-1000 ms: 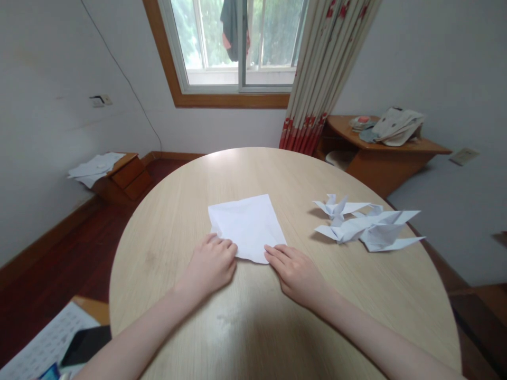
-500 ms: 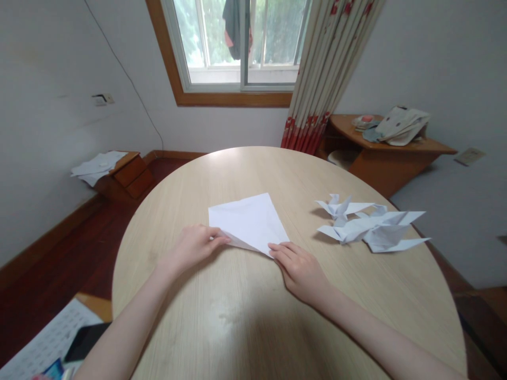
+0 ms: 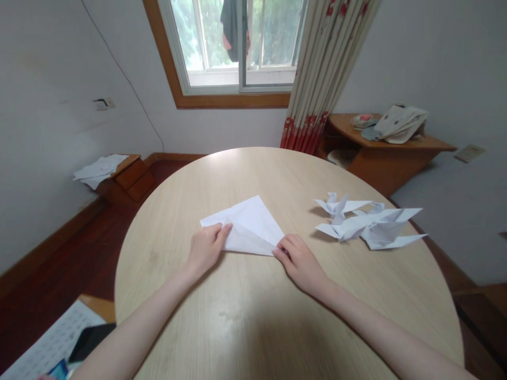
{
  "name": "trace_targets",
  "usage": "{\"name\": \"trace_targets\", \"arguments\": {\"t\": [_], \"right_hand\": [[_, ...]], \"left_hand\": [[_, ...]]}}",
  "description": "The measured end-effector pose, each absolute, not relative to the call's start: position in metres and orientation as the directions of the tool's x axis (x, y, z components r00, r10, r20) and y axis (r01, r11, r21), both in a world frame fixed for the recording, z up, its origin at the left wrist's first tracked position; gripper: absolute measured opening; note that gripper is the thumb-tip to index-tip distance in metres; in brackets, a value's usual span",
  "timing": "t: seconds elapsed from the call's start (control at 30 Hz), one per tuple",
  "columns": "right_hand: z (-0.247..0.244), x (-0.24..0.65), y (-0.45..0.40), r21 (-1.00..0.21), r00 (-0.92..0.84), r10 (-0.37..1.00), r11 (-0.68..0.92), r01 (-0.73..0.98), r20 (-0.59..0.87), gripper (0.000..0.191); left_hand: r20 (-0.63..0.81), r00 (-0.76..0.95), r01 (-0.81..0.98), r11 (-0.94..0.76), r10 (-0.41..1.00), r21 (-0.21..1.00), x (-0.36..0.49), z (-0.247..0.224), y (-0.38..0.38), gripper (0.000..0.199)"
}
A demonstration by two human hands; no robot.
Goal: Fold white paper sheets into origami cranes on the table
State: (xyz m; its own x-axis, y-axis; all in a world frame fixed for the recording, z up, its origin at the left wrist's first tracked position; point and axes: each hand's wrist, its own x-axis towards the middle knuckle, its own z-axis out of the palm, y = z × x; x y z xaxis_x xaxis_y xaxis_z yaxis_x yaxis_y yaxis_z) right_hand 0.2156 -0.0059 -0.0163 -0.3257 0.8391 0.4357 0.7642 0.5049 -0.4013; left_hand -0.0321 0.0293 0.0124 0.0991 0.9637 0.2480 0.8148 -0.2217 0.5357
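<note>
A sheet of white paper lies on the round wooden table, its near edge partly folded over toward the far side. My left hand pinches the lifted flap at the left, thumb on top and fingers curled. At the paper's right corner, my right hand is closed, with thumb and fingertips gripping that corner. The paper under the fingers of both hands is hidden.
Several folded white paper cranes stand at the table's right side. To the lower left are a dark phone and a printed sheet. A small cabinet and a corner desk stand beyond the table.
My left hand has moved right and slightly up, carrying the near edge of the paper over. My right thumb and fingers have closed on the right corner. The paper has turned slightly.
</note>
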Motion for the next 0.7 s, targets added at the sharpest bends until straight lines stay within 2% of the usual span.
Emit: {"name": "trace_targets", "arguments": {"t": [0.23,0.53,0.7], "right_hand": [[-0.0186,0.2169,-0.0039,-0.39,-0.287,0.879,0.434,0.812,0.381,0.026],[-0.0217,0.2158,-0.0051,-0.293,-0.306,0.886,0.413,0.862,0.35,0.027],[-0.0197,0.2145,-0.0054,-0.313,-0.289,0.906,0.383,0.869,0.308,0.026]], "left_hand": [[0.214,0.039,0.796,-0.16,0.976,0.584,-0.0291,0.009,0.0299,0.043],[0.26,0.043,0.851,-0.172,0.965,0.496,-0.0287,0.0096,0.031,0.024],[0.326,0.033,0.9,-0.17,0.945,0.402,-0.0283,0.0098,0.0299,0.02]]}}
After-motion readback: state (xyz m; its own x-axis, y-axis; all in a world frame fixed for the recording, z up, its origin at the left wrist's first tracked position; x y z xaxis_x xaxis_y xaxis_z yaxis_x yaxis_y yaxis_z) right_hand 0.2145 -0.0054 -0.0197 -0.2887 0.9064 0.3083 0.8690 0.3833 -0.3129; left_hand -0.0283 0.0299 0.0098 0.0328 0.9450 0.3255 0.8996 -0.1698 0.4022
